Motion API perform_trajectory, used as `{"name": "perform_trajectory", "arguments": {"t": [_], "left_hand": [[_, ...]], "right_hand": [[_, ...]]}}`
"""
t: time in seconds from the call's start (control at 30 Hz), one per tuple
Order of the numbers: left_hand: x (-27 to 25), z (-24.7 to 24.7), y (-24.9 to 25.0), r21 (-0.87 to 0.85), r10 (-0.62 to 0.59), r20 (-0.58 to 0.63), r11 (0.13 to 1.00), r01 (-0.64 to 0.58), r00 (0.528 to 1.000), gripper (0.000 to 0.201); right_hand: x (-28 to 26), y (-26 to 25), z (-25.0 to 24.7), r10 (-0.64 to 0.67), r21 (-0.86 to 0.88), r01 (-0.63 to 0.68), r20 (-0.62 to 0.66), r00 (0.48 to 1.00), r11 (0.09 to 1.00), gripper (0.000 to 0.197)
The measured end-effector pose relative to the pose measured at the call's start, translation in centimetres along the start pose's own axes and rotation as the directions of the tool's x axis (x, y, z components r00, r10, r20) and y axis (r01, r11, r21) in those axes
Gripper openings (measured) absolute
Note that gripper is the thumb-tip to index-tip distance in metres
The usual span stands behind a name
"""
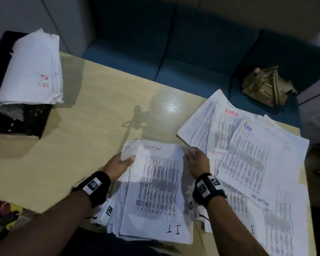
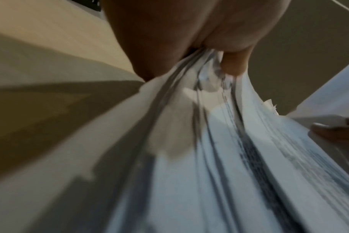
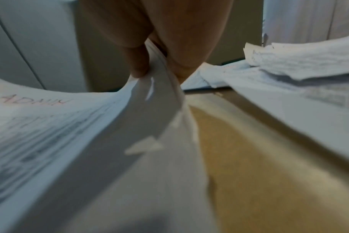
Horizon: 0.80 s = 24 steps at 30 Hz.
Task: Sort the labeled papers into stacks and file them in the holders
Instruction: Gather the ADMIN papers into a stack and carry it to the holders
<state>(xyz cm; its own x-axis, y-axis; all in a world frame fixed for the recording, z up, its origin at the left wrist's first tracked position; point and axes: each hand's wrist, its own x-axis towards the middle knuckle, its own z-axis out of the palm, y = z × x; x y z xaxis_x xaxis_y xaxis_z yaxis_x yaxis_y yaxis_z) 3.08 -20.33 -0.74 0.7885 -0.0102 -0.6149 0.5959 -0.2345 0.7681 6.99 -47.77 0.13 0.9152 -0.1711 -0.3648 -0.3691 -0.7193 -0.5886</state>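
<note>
Left hand (image 1: 118, 164) gripping far-left corner of paper stack (image 1: 155, 196) at near table (image 1: 92, 115) edge, right hand (image 1: 197, 161) pinching top ADMIN sheet (image 1: 161, 174) at far-right corner, sheet spanning both grips, loose ADMIN papers (image 1: 244, 145) just right.

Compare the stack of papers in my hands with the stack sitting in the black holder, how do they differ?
The held stack is gripped at its far corners by the left hand and right hand; the holder stack rests untouched in the black holder. The held stack's top sheet reads ADMIN over dense print; the holder stack's top shows only a short red label. Both are white sheets with handwritten labels.
</note>
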Motion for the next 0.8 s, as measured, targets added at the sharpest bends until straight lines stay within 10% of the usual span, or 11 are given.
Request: {"name": "perform_trajectory", "arguments": {"t": [0.4, 0.53, 0.67, 0.8], "left_hand": [[-0.4, 1.8, 0.4, -0.134, 0.034, 0.038, 0.991, -0.028, 0.999, 0.052], [0.6, 1.1, 0.7, -0.030, 0.117, 0.056, 0.993, -0.116, 0.992, 0.056], [1.4, 1.4, 3.2, 0.045, 0.225, 0.044, 0.973, -0.227, 0.973, 0.067], [1.6, 2.0, 3.3, 0.094, 0.224, 0.068, 0.969, -0.230, 0.972, 0.031]], "right_hand": [[-0.6, -1.2, 3.1, 0.267, 0.377, -0.203, -0.127, 0.955, 0.904, 0.036], [0.2, -1.2, 3.2, 0.000, 0.032, 0.000, 0.002, 1.000, 1.000, 0.071], [1.7, -1.0, 3.5, -0.126, -0.367, 0.186, 0.181, 0.975, 0.911, 0.058], [2.1, -1.1, 4.2, -0.153, -0.388, 0.212, 0.177, 0.972, 0.897, 0.052]]}}
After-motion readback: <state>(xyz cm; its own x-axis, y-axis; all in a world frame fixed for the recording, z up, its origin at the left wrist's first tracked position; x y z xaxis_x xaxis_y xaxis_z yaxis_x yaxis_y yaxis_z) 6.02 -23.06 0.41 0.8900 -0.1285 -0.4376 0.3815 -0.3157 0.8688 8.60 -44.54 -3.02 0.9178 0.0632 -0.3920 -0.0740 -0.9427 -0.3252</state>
